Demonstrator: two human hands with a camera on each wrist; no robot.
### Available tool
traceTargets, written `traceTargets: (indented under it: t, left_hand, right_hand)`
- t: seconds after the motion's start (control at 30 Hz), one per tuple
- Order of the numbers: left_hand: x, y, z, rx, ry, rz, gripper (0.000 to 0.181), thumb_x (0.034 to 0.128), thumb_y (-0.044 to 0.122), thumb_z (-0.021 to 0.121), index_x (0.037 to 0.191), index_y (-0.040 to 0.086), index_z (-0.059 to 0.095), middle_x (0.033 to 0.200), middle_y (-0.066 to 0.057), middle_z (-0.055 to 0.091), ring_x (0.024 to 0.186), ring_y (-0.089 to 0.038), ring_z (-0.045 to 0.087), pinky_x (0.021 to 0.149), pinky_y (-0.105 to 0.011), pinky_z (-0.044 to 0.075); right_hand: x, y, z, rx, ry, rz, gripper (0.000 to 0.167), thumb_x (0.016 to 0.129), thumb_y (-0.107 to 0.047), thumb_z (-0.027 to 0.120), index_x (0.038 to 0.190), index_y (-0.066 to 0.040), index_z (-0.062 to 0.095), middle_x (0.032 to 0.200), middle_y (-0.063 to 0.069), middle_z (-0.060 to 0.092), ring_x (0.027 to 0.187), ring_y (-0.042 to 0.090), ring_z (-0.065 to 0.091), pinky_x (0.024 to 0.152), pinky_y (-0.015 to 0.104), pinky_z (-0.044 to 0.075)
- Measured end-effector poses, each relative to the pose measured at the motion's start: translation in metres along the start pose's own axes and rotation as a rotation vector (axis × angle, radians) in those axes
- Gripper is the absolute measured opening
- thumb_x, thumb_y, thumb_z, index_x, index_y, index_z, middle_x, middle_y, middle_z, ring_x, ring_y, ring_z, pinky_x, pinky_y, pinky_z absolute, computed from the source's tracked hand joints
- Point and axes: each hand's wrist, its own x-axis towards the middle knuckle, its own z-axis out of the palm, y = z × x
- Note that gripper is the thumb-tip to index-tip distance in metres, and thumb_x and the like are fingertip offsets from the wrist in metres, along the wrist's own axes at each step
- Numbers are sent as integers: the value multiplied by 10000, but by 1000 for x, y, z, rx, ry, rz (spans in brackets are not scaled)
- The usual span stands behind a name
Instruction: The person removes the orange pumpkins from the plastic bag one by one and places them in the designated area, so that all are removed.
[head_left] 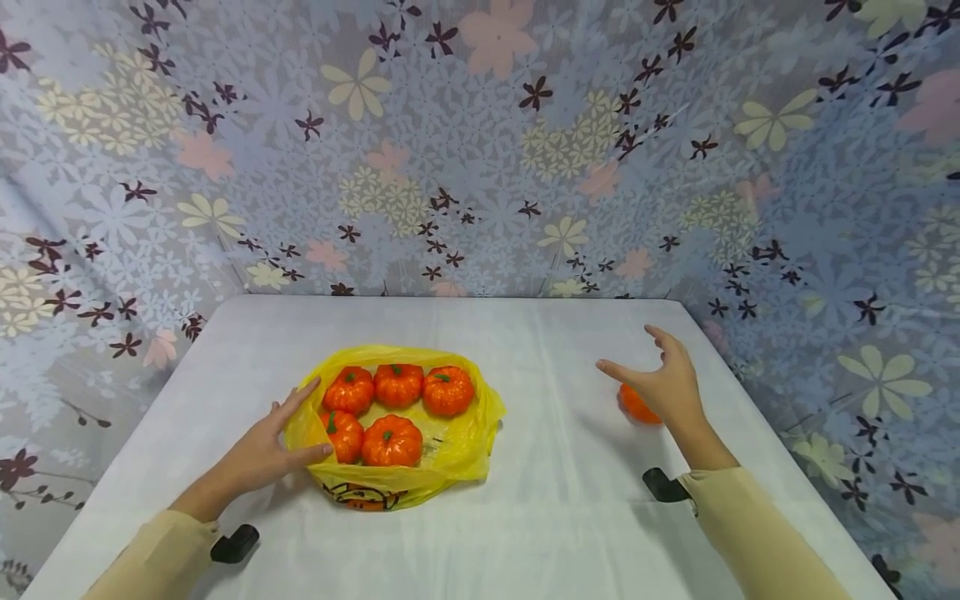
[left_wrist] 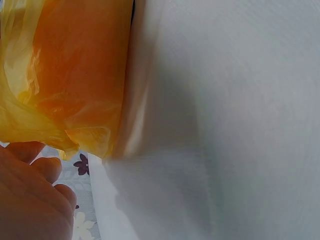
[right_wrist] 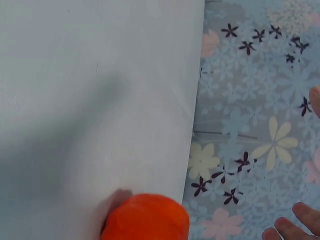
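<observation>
An open yellow plastic bag (head_left: pixel 468 458) lies left of centre, with several small orange-red toy pumpkins (head_left: pixel 392 442) inside it. At the bag's left side is my left hand (head_left: pixel 255 458), fingers extended along the rim and thumb spread toward the front. The left wrist view shows its fingers (left_wrist: pixel 47 169) beside the yellow plastic; whether they touch it I cannot tell. Over on the right, a single pumpkin (head_left: pixel 634 405) sits on the table, partly hidden behind my right hand (head_left: pixel 672 396). That hand hovers with thumb and fingers wide apart, holding nothing. The right wrist view shows this pumpkin (right_wrist: pixel 147 220) near the table edge.
A white cloth covers the table (head_left: pixel 555 533). Flower-patterned fabric (head_left: pixel 480 167) hangs behind it and along both sides. Small black devices (head_left: pixel 236 543) are worn at both wrists. A stretch of white cloth lies between the bag and the single pumpkin.
</observation>
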Motion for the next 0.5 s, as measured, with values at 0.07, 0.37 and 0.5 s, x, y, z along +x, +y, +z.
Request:
traceTargets:
  t: [0.07,0.37,0.5]
  left_hand:
    - [0,0,0,-1,0,3,1005,855,539,739,1633,307,148,1624,-311,93,1394,-667,39,983,-846,142]
    - [0,-1,2,-12,-11,1,1001,862,535,736,1633,323,133,1624,-309,79,1389,-673,35,977,-852,143]
    - [-1,-1,-1,-6,-6,9,1004,862,524,742,1632,336,125,1621,-316,81,1382,-681,39,969,-857,144]
  right_hand:
    - [-2,-4,3,4,-8,-11,1161,726,-634,822,1589,-72,285,1559,276,306,1361,511,346,1056,674,358]
    - [-5,-14,22,101,-62,-61,1138,717,-590,853,1581,-87,310,1590,198,297,1430,419,314,1124,574,340]
    - [-6,-24,38,155,-76,-98,1109,709,-558,874,1558,-68,355,1580,154,337,1430,359,332,1148,496,342]
